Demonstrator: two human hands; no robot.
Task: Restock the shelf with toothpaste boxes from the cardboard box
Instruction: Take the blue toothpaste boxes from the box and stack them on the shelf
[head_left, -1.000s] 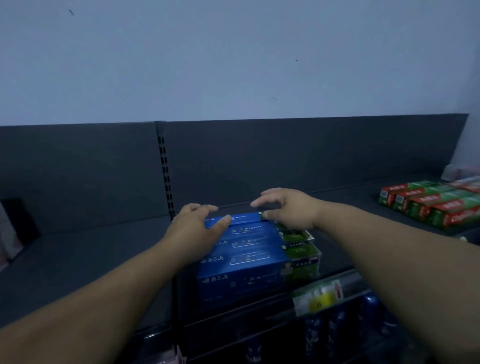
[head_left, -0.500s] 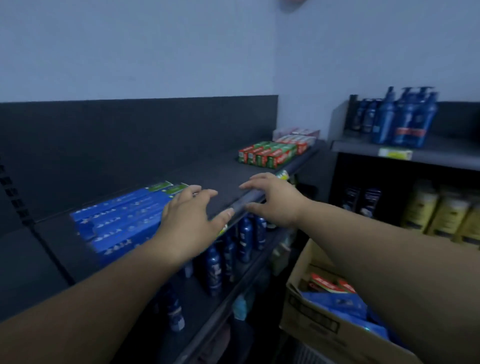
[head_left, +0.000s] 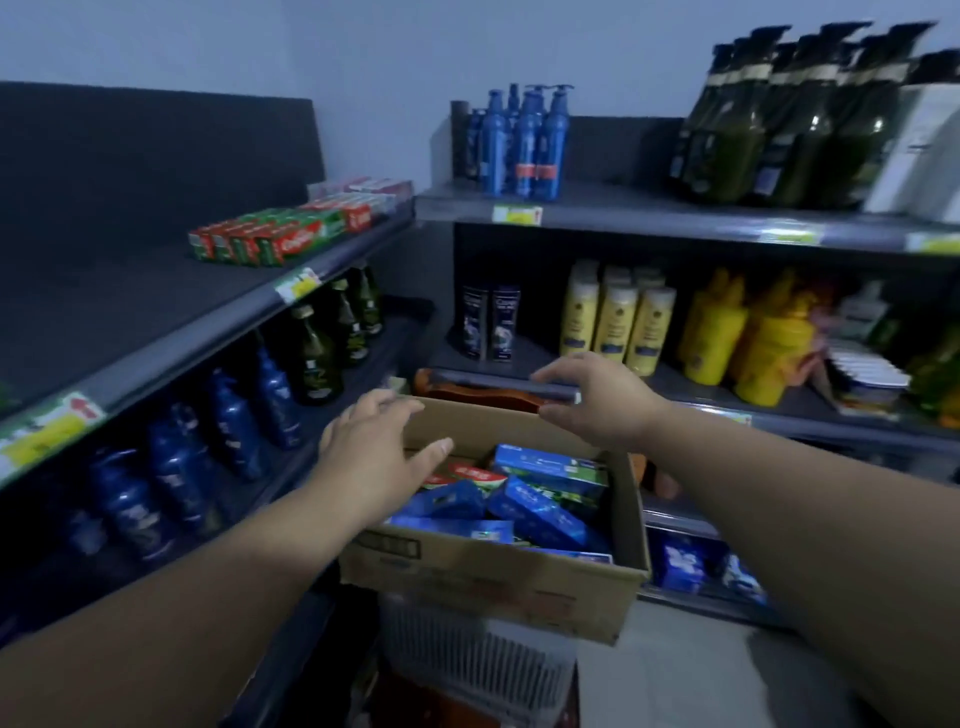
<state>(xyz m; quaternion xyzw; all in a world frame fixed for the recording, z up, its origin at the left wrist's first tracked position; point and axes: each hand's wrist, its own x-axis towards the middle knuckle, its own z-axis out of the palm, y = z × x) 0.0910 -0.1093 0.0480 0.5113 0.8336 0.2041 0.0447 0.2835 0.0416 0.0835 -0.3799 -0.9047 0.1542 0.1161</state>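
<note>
Head view had swung right and down in the last half second. Your hands had left the edge of the dark grey shelf and hovered over the open brown cardboard box. Your left hand hung over its left wall, fingers loosely spread, holding nothing. Your right hand was above the far rim, likewise slack and empty. Blue toothpaste boxes lay jumbled inside the box. The blue stack on the shelf was out of frame, and blur smeared the box's print.
</note>
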